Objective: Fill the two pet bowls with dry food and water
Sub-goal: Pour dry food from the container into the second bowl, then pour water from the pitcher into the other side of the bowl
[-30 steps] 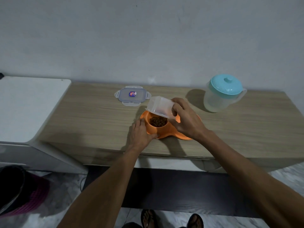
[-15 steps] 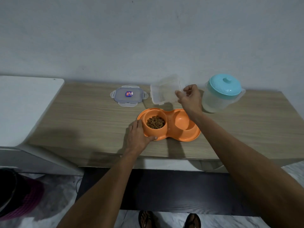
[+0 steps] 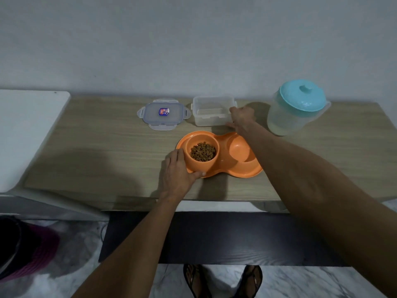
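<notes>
Table (image 3: 103, 147): light wood top, set against a grey wall.

Double bowl (image 3: 223, 168): orange plastic, two cups in one base, near the front edge of the table at the middle.
- Left bowl (image 3: 198, 164): holds a layer of brown dry food (image 3: 203, 151).
- Right bowl (image 3: 238, 147): bare orange inside showing; its right part is hidden by the forearm.

Container (image 3: 209, 117): clear plastic box, upright and open-topped on the table, just behind the double bowl.

Lid (image 3: 164, 114): clear, four clip tabs and a small label, lying flat just left of the container and apart from it.

Jug (image 3: 296, 108): translucent body with a teal lid, at the back right of the table, near the container; contents hard to make out.

Left hand (image 3: 177, 171): fingers and thumb curved round the left end of the double bowl, thumb on the front of the base, fingers by the rim.

Right hand (image 3: 241, 118): at the right end of the container, fingers wrapped on its wall, gripping it.

Cabinet (image 3: 28, 130): white top, left of the table.

Feet (image 3: 223, 280): in dark sandals, on a marbled floor below.
</notes>
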{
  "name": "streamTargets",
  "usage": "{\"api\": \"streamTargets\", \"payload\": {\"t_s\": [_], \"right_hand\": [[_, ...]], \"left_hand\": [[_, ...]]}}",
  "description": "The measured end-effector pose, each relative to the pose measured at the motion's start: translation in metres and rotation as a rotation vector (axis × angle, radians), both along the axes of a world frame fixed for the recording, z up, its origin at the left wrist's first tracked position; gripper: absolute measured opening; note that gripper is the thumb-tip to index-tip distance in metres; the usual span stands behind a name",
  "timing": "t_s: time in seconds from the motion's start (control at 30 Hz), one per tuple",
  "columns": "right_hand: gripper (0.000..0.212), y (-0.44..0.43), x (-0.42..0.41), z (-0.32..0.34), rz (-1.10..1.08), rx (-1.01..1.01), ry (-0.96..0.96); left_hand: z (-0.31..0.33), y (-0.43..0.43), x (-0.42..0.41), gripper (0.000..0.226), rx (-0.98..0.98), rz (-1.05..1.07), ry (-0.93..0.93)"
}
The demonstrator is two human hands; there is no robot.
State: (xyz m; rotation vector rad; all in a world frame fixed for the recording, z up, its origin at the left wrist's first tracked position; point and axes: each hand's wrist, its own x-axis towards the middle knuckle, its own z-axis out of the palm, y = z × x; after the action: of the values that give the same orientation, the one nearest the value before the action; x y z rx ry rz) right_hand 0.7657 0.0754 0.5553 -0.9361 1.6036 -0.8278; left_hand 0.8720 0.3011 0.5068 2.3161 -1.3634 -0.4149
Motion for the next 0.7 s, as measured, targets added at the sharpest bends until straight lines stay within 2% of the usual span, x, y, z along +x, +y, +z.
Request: {"api": "streamTargets", "payload": {"t_s": [0.17, 0.3, 0.43, 0.57, 0.7], "right_hand": [[0.038, 0.003, 0.004, 0.003, -0.001, 0.020, 0.108], [0.037, 0.007, -0.001, 0.008, 0.089, 0.044, 0.093], [0.041, 0.018, -0.028, 0.016, 0.089, -0.017, 0.232], [0.039, 0.032, -0.071, 0.016, 0.081, -0.105, 0.324], [0.035, 0.042, -0.122, 0.011, -0.072, -0.080, 0.275]], "left_hand": [[0.000, -0.001, 0.000, 0.103, 0.019, -0.005, -0.012], [0.003, -0.001, 0.001, 0.104, 0.034, -0.034, -0.028], [0.008, 0.003, -0.002, 0.109, 0.046, -0.032, -0.003], [0.023, 0.002, -0.029, 0.119, 0.017, -0.005, -0.150], [0.033, -0.023, -0.060, 0.117, 0.001, -0.184, -0.233]]}}
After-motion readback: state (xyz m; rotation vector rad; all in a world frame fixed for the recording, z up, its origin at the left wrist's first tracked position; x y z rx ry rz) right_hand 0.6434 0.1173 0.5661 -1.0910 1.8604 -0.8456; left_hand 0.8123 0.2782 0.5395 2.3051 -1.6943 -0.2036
